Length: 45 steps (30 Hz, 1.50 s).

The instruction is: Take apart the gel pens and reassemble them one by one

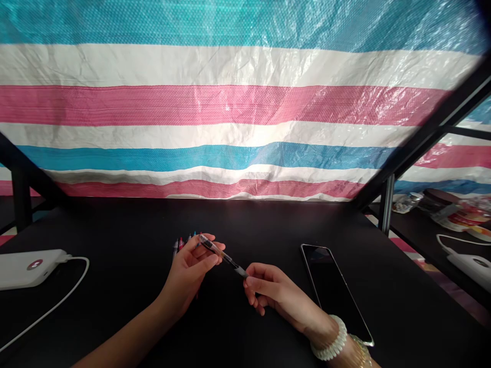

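Note:
A pen [226,258] with a clear barrel and dark parts is held slantwise above the black table, between both hands. My left hand [188,271] pinches its upper left end between thumb and fingers. The lower right end sits in the fingertips of my right hand [274,289], which has a coiled bracelet at the wrist. Several other pens [181,242], with red, blue and dark parts, lie on the table behind my left hand, which hides most of them.
A phone [333,286] with a dark screen lies beside my right forearm. On the left a white power bank [28,269] has a white cable [82,278] plugged in. Black frame bars [406,148] slope at both sides, and a striped sheet [230,107] hangs behind the table [126,225].

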Motion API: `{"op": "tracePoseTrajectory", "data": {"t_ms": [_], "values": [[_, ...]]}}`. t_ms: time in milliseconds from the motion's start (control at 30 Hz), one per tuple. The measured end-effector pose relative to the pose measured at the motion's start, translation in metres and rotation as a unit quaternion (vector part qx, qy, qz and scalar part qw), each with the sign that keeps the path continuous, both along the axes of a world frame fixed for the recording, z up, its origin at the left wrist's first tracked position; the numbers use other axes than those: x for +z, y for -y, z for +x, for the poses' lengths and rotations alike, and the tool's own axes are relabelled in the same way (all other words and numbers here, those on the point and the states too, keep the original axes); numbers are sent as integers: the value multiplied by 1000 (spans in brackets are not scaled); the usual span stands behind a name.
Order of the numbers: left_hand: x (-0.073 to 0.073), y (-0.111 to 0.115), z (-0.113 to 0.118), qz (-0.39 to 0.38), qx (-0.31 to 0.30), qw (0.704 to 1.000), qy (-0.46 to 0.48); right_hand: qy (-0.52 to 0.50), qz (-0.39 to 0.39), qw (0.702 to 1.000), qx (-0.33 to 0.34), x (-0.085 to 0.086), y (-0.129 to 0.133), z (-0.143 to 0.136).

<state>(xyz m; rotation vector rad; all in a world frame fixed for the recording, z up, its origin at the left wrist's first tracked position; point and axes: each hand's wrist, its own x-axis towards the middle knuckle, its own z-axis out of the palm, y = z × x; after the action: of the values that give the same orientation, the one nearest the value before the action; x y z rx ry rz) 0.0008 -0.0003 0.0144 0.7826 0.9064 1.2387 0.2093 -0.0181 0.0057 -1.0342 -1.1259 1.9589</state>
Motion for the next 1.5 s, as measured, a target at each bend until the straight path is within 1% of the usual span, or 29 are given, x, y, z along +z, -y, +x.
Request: {"op": "tracePoseTrajectory", "data": {"t_ms": [200, 467, 733, 1000, 1500], "values": [[-2, -2, 0, -12, 12, 1000, 16, 4, 3, 1000, 16, 1, 0, 1], [2, -2, 0, -22, 26, 998, 45, -1, 2, 1000, 19, 3, 0, 1], [-5, -9, -4, -26, 53, 995, 77, -9, -3, 1000, 2, 6, 1, 2], [1, -12, -4, -70, 89, 987, 110, -9, -8, 1000, -11, 9, 1, 1], [0, -16, -9, -67, 95, 984, 138, -20, -8, 1000, -16, 9, 1, 2]]}}
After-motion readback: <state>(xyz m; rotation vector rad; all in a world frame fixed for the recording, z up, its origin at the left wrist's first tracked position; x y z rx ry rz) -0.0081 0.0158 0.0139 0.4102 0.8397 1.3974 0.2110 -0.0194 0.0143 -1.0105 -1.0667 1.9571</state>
